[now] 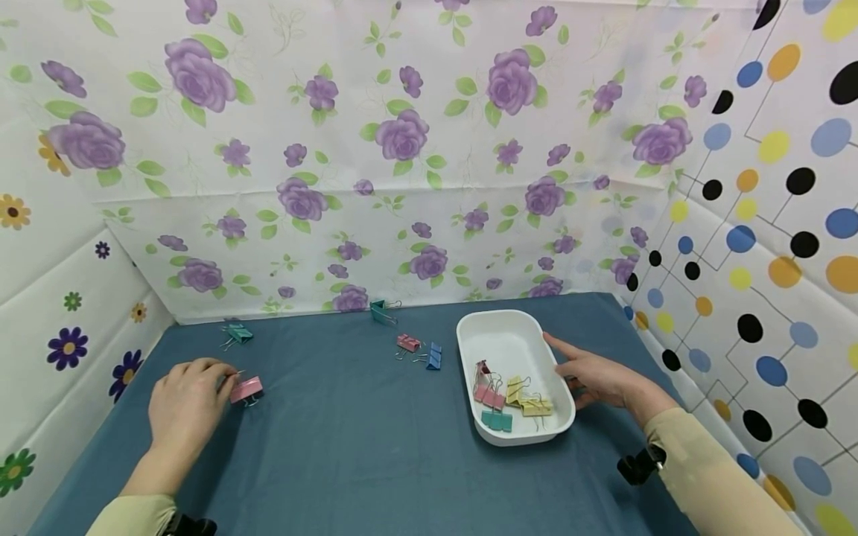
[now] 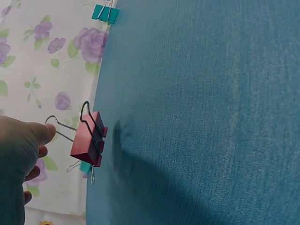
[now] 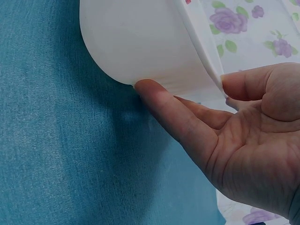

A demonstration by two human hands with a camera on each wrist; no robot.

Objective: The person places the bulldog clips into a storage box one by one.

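My left hand (image 1: 191, 409) pinches a pink binder clip (image 1: 246, 389) by one wire handle, at the left of the blue cloth. In the left wrist view, thumb and fingertip hold the handle's loop, and the clip's body (image 2: 86, 138) hangs beyond them. At the right, my right hand (image 1: 603, 376) grips the side of a white tray (image 1: 496, 335). The right wrist view shows one digit at the tray's rim and another finger (image 3: 157, 98) against its underside. Inside the tray lie pink clips (image 1: 489, 397), yellow clips (image 1: 536, 407) and a teal clip (image 1: 497, 421).
A teal binder clip (image 1: 239, 333) lies beyond my left hand. Another teal clip (image 1: 382, 313) sits at the cloth's back edge. Left of the tray are a small pink clip (image 1: 408, 342) and a blue clip (image 1: 434, 356). Patterned sheets (image 1: 402, 186) enclose the back and sides.
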